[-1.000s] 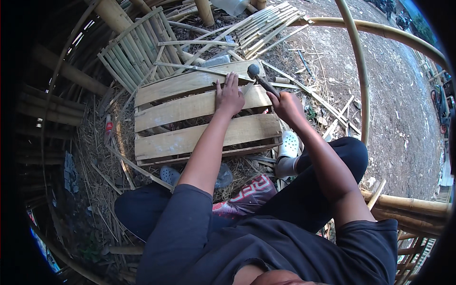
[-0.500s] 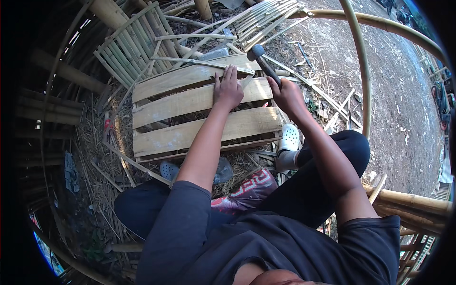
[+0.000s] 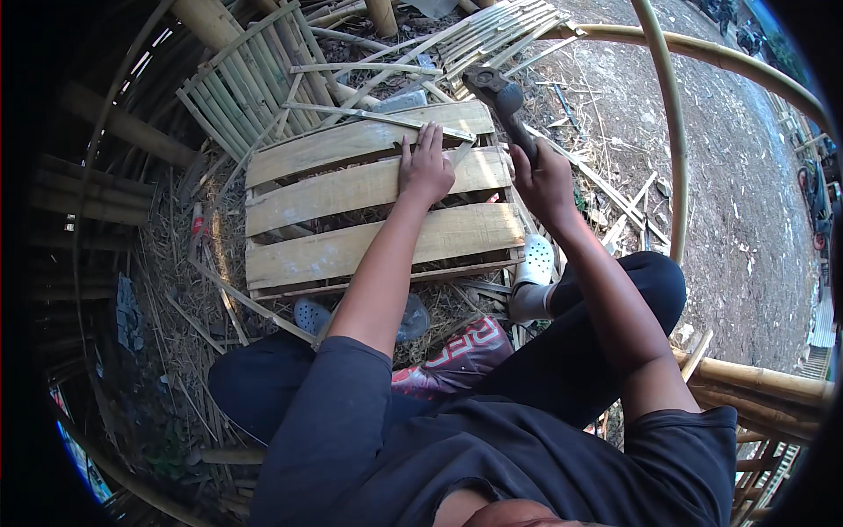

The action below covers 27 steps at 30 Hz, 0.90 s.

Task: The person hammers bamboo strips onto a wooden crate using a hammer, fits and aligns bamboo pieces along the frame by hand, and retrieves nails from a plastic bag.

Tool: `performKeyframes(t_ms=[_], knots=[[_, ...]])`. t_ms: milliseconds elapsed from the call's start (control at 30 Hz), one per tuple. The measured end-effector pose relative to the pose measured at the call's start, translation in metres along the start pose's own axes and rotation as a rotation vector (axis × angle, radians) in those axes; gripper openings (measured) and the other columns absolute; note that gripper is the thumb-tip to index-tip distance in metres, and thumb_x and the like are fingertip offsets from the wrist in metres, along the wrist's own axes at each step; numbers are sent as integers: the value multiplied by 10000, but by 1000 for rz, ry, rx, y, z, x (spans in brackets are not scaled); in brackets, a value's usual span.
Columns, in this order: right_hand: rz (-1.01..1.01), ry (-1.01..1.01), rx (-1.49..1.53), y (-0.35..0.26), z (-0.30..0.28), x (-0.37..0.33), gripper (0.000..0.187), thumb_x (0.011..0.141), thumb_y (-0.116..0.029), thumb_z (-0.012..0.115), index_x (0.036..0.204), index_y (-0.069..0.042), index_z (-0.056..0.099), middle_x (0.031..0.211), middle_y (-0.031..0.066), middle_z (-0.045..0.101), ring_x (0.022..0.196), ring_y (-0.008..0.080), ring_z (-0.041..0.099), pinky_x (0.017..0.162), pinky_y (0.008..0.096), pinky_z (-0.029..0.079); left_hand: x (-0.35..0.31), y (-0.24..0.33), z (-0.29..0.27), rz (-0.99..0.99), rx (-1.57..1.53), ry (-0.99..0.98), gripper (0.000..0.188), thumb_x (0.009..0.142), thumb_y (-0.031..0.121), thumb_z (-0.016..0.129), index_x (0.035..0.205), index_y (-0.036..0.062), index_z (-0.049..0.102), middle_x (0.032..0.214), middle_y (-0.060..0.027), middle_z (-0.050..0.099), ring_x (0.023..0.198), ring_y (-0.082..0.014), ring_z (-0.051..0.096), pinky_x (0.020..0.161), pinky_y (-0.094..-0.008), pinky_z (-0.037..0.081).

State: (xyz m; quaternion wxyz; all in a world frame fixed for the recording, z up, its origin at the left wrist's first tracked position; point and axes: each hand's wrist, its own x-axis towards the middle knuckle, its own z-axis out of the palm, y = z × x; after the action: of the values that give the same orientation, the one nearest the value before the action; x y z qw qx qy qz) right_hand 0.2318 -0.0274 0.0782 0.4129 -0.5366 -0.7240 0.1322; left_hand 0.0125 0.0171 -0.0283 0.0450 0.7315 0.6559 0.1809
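Note:
A slatted wooden crate (image 3: 290,213) lies in front of me with its pale planks upward. My left hand (image 3: 428,169) rests on it, fingers stretched out flat against a thin bamboo strip (image 3: 369,116) that crosses the far plank. Beside the strip's right end, a short angled sliver (image 3: 460,152) lies near my left fingers. My right hand (image 3: 546,183) is closed round the dark handle of a hammer (image 3: 506,98), which is raised beyond the crate's far right corner. Its head is apart from the strip.
Bamboo slat panels (image 3: 241,97) and another slatted piece (image 3: 500,35) lie at the back. A grey block (image 3: 399,101) sits behind the crate. A curved bamboo pole (image 3: 667,123) rises at the right. A printed sack (image 3: 465,356) and a pale clog (image 3: 534,261) are near my legs.
The hammer has lifted and tilted, its head now farther up and right, away from the strip's end. My right hand has shifted right. My left hand stays on the strip.

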Motion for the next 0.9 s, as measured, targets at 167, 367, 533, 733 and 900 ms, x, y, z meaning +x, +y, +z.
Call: performKeyframes(t_ms=[167, 367, 533, 733, 900], knots=[[255, -444, -344, 25, 15, -14, 569, 990, -517, 552, 809, 8, 679, 734, 256, 673, 723, 448, 679, 692, 540, 522, 8, 6, -2, 24, 3, -23, 679, 918, 184, 487, 1552, 22, 306, 1640, -110, 286, 1552, -211, 177, 1261, -523, 77], [412, -389, -74, -18, 0, 6, 587, 992, -503, 574, 841, 53, 685, 641, 231, 653, 661, 390, 699, 667, 459, 541, -1, -4, -4, 12, 3, -18, 684, 930, 199, 473, 1563, 30, 277, 1651, -104, 261, 1550, -209, 187, 1258, -535, 87], [389, -365, -135, 6, 5, 6, 619, 998, -506, 559, 759, 51, 683, 628, 229, 650, 646, 400, 689, 649, 470, 534, 2, 3, -2, 15, -10, -14, 676, 932, 201, 466, 1562, 36, 286, 1648, -100, 272, 1545, -209, 203, 1258, -529, 91], [442, -428, -212, 15, 8, 4, 654, 994, -533, 532, 761, 59, 684, 698, 279, 648, 709, 467, 668, 680, 511, 518, 2, 0, -4, 0, -23, -18, 671, 929, 197, 465, 1559, 40, 298, 1644, -95, 286, 1540, -208, 220, 1257, -525, 97], [452, -438, -290, 22, 10, 2, 652, 988, -560, 527, 797, 41, 693, 715, 245, 668, 707, 454, 673, 679, 507, 520, 2, 3, -3, 9, -42, -5, 639, 939, 181, 442, 1552, 51, 312, 1642, -106, 288, 1536, -235, 232, 1254, -547, 114]])
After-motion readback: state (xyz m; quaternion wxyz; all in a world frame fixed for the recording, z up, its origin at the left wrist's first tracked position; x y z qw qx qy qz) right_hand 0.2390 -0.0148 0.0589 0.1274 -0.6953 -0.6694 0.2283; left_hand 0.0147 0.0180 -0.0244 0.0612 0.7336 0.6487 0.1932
